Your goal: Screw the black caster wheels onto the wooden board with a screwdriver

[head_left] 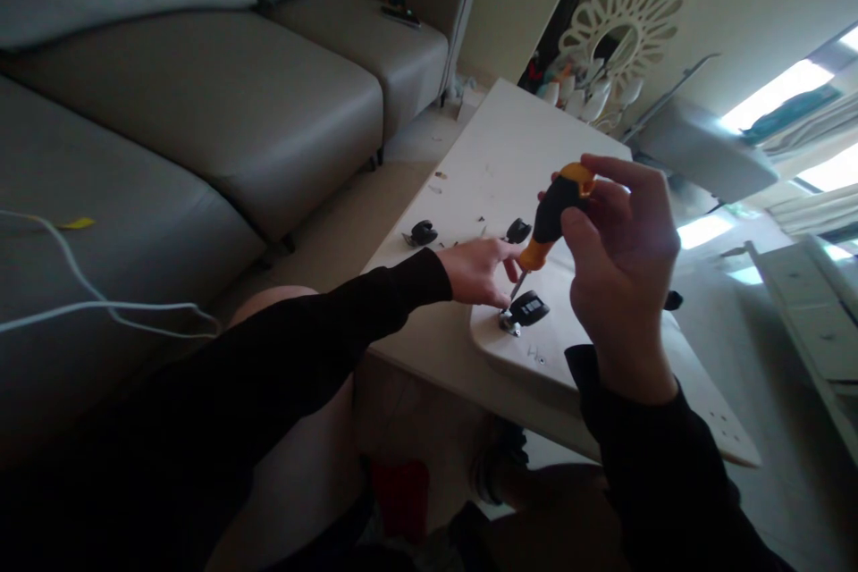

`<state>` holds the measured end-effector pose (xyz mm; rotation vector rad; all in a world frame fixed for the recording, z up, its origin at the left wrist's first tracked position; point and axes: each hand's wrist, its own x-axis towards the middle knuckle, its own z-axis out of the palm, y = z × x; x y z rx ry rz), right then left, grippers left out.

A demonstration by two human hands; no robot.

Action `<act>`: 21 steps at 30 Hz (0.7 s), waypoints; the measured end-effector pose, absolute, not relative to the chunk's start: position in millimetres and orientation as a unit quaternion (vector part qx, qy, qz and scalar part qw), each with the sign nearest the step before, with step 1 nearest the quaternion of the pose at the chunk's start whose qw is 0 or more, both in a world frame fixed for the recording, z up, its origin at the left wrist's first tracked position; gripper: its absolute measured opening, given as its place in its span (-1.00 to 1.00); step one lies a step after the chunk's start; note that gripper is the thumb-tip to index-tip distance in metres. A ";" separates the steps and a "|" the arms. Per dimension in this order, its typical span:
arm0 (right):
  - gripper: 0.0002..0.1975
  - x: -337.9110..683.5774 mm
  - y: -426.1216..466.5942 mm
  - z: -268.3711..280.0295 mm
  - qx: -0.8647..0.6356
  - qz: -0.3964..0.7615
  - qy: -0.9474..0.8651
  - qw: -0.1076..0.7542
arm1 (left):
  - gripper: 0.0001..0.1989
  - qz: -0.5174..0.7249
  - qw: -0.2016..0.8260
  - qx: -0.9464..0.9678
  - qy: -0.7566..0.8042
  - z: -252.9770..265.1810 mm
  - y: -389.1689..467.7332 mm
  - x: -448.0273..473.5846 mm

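A: Where is the screwdriver with the orange and black handle (555,207)?

B: It is in the right hand (623,259). The fingers are curled around the upper part of the handle, and the thumb lies along its side.

A: And how does its long axis go?

B: It is tilted, not upright. From the right hand, the thin metal shaft (518,284) goes down and toward the left, to the silver metal bracket (510,323) of a black caster wheel (528,309). This wheel is on the white board with a rounded corner (486,331).

A: Does the tip sit in a screw?

B: This I cannot tell; the tip is too small to see.

A: Which hand is nearer to the bracket?

B: The left hand (477,270). It is half open, with bent fingers, close beside the shaft. Whether it pinches something small, I cannot tell.

A: What matters most, in your opinion?

B: I think the slant: the right hand seems high and to the right, not straight above the bracket.
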<state>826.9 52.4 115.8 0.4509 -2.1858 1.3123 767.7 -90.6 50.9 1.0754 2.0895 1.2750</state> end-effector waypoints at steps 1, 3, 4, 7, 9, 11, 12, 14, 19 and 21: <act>-0.63 827.3 52.3 116.4 0.166 0.489 -0.811 0.274 | -0.42 0.491 0.259 0.391 0.734 49.4 -89.5 767.9; -0.63 827.4 52.6 117.1 0.160 0.480 -0.816 0.281 | -0.37 0.536 0.303 0.384 0.688 45.7 -86.8 768.9; -0.63 827.2 53.0 117.2 0.158 0.473 -0.819 0.284 | -0.35 0.553 0.318 0.379 0.671 43.9 -85.2 769.8; -0.62 826.6 53.8 116.9 0.162 0.461 -0.824 0.286 | -0.32 0.578 0.342 0.369 0.642 39.6 -80.4 773.0; -0.61 826.3 54.3 116.5 0.166 0.455 -0.826 0.287 | -0.32 0.584 0.351 0.374 0.630 36.5 -77.1 774.6; -0.61 825.9 55.0 116.2 0.171 0.454 -0.825 0.289 | -0.31 0.585 0.358 0.385 0.617 32.3 -74.0 775.1; -0.61 825.5 55.4 116.1 0.174 0.453 -0.824 0.291 | -0.30 0.587 0.358 0.389 0.613 29.9 -72.8 775.0; -0.61 824.7 56.4 116.4 0.176 0.449 -0.824 0.298 | -0.30 0.590 0.352 0.397 0.608 25.3 -71.2 774.3; -0.58 824.3 58.6 120.5 0.141 0.435 -0.831 0.315 | -0.31 0.601 0.345 0.391 0.606 19.4 -71.7 772.0; -0.59 824.9 59.3 122.8 0.126 0.436 -0.834 0.314 | -0.30 0.601 0.347 0.387 0.607 18.6 -72.1 771.5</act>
